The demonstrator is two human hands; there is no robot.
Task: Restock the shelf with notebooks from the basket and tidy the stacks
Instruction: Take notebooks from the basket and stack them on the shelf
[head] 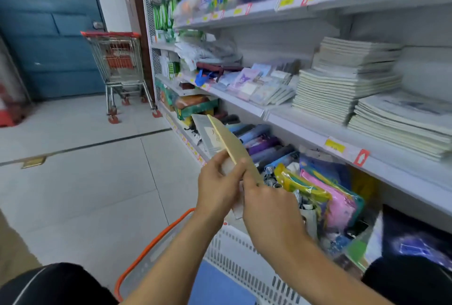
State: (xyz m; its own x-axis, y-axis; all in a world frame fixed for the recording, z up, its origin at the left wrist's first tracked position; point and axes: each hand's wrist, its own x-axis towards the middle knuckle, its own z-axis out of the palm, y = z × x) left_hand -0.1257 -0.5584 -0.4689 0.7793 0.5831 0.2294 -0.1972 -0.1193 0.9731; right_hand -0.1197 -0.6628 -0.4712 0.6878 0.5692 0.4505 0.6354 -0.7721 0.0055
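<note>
We look down thru a head-worn cam at 2 bare hands in front of a shop shelf unit. Our left hand point(216, 186) and right hand point(270, 209) meet at centre frame, both gripping the near end of a small bunch of notebooks point(221, 137) held edge-on, tilted up and away toward the shelves. Left-hand fingers curl round the near left edge w/ the thumb on top; right-hand fingers pinch the near right edge from above. The front notebook has a tan cover; behind it sits at least 1 w/ a pale grey cover.

Just below our forearms is a white slotted basket point(241, 253) w/ an orange handle point(149, 248), standing on the pale tiled floor point(80, 182).

To the right, at about head height, the middle shelf point(300, 128) carries 2 tall stacks of pale notebooks: a big stack point(347, 79) toward the back and a lower stack point(401, 123) nearer us, both a bit uneven. Left of them lie smaller pastel notepads point(261, 84). The bottom shelf, right beside our hands, holds colourful pouches point(327, 197) in a jumble.

Far left, a wire shopping trolley point(119, 69) w/ red trim stands by a blue door point(46, 25), well apart from us.
</note>
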